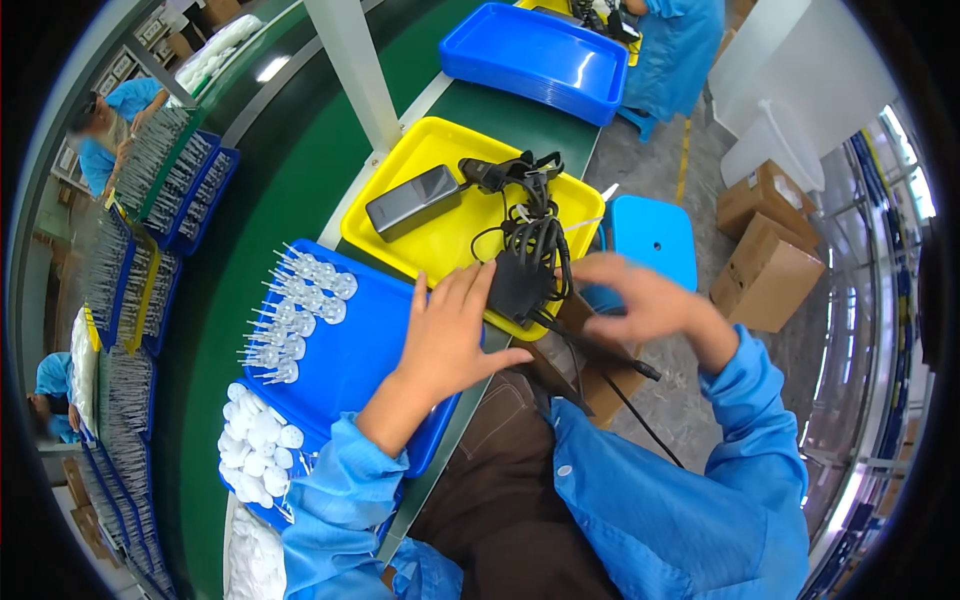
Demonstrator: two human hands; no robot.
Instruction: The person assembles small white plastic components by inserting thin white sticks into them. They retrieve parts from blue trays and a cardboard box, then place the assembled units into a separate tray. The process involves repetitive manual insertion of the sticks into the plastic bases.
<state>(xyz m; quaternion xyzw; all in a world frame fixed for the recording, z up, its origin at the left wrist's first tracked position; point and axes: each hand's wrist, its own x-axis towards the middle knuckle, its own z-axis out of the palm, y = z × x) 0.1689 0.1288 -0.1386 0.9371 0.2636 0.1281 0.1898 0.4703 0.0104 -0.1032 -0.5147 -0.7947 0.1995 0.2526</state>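
While the green counter (290, 190) is stretching past a yellow tray (420, 150), the black adapter (520, 285) is lying on that tray's near edge, the left hand (450, 330) touching it, grip spread; the blurred right hand (645, 300) is hovering beside, fingers loosely open.

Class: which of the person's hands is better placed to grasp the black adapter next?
Probably the left hand: its fingertips already rest on the black adapter at the yellow tray's edge. The right hand looks blurred, beside it.
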